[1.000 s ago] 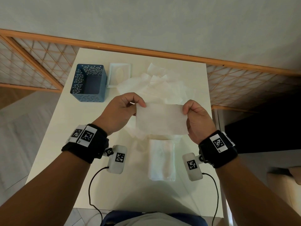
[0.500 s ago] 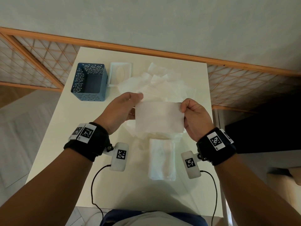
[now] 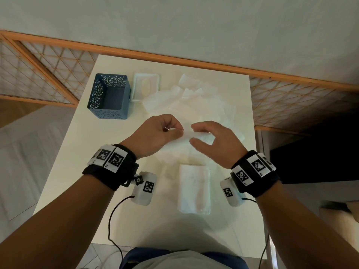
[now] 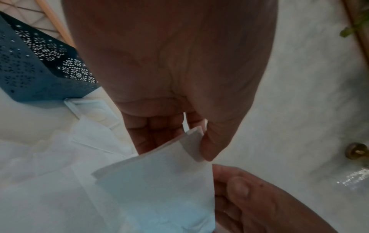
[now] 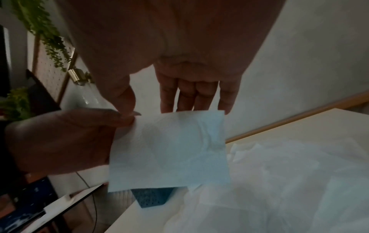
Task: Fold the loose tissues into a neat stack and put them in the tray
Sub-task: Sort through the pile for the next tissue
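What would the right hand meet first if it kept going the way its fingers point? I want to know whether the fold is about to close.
Most likely the left hand, which pinches the folded tissue. The right hand points at it, fingers open beside the tissue; depth is unclear.

Head cam looks steeply down from above the table (image 3: 73,167), facing the far wall. Left wrist cam sits close under the left hand (image 4: 171,66), looking far-left; right wrist cam likewise under the right hand (image 5: 179,39). All three share the held tissue (image 5: 169,151) and blue basket (image 3: 108,98).
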{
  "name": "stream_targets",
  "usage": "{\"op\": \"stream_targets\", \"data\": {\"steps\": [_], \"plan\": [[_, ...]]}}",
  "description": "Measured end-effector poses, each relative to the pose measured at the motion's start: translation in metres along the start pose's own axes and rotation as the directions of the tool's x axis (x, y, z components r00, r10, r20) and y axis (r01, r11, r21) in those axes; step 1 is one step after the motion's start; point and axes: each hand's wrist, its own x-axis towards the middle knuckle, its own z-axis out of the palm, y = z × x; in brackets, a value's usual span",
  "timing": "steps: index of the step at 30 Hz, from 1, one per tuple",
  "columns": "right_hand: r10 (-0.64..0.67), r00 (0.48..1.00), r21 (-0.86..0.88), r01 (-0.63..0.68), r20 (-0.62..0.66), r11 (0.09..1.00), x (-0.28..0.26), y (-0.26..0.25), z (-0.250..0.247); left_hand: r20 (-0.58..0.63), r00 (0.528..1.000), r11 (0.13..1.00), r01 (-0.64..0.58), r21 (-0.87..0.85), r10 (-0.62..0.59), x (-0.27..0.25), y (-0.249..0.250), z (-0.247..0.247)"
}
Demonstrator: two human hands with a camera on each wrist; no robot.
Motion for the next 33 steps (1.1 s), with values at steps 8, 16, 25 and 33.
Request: {"op": "stream_targets", "data": {"steps": [8,16,25,33], "plan": [[-0.028,0.996,-0.015,0.027,-0.087,1.000,-0.003,0.009,0.013,-0.107,0.993,0.999,-0.052,0.015,0.053,0.004,-0.006,0.005],[0.073,0.974,-0.037,-0.083,-0.215,0.996,-0.012,0.017,0.022,-0.390,0.913,0.978,0.178,0.106,-0.124,-0.007,-0.012,0.023],[-0.030,0.988,-0.237,-0.007,-0.154,0.972,-0.041,0.011,0.051,-0.092,0.943,0.929,0.294,-0.224,-0.321,-0.017,-0.010,0.063],[0.402,0.909,0.355,-0.343,-0.107,0.870,-0.057,0.025,0.042,0.119,0.967,0.890,0.254,-0.379,-0.225,-0.029,-0.016,0.062]]}}
